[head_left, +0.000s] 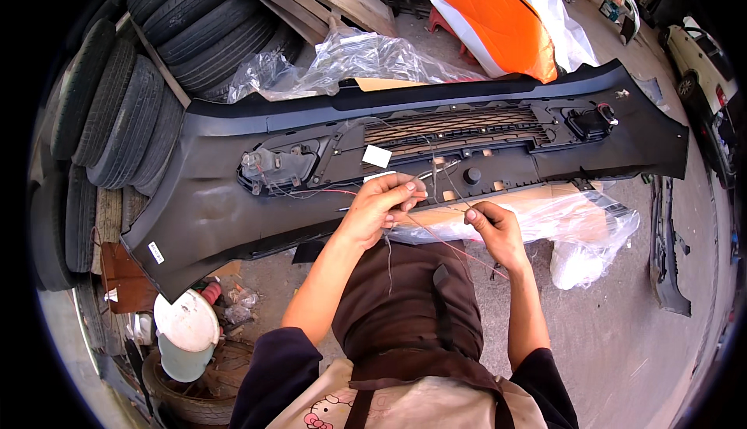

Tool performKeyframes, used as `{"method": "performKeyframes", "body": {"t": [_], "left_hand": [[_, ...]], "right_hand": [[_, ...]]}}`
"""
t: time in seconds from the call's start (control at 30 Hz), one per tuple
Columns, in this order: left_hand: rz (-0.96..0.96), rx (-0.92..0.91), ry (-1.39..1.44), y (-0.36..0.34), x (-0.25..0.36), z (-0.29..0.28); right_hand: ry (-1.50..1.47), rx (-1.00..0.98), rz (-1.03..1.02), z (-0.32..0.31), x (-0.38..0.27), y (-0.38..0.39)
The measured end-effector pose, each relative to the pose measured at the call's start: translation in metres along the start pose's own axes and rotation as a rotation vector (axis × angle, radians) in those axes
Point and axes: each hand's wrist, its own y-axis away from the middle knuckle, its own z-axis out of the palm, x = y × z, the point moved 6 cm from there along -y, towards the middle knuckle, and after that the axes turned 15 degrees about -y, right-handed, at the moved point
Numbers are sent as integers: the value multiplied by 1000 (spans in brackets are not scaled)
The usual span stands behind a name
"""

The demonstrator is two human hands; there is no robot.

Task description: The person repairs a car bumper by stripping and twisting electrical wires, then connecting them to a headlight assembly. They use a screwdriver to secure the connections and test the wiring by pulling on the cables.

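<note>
A black car bumper lies across in front of me with its inner side up. My left hand is closed on thin wires over the bumper's near edge. To its right, my right hand pinches a dark wire. A red wire slants down between the hands, its end below my right hand. More thin wires run from the left fog lamp toward my left hand. Another lamp sits at the bumper's right. Beyond my left hand, a white card rests by the mesh grille.
Stacked tyres stand at the left. A white-topped bucket is at the lower left. Clear plastic wrap and an orange-and-white wrapped panel lie beyond the bumper. Cardboard shows under its near edge; a black strip part lies right.
</note>
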Motion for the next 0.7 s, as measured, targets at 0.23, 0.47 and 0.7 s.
{"method": "performKeyframes", "body": {"t": [0.23,0.47,0.7], "left_hand": [[100,125,77,14,51,-53],[179,149,77,29,59,-46],[216,169,102,35,63,-47]], "right_hand": [[198,-41,-65,-25,-31,-8],[172,-14,-120,-15,-61,-5],[303,18,-202,-21,-58,4]]}}
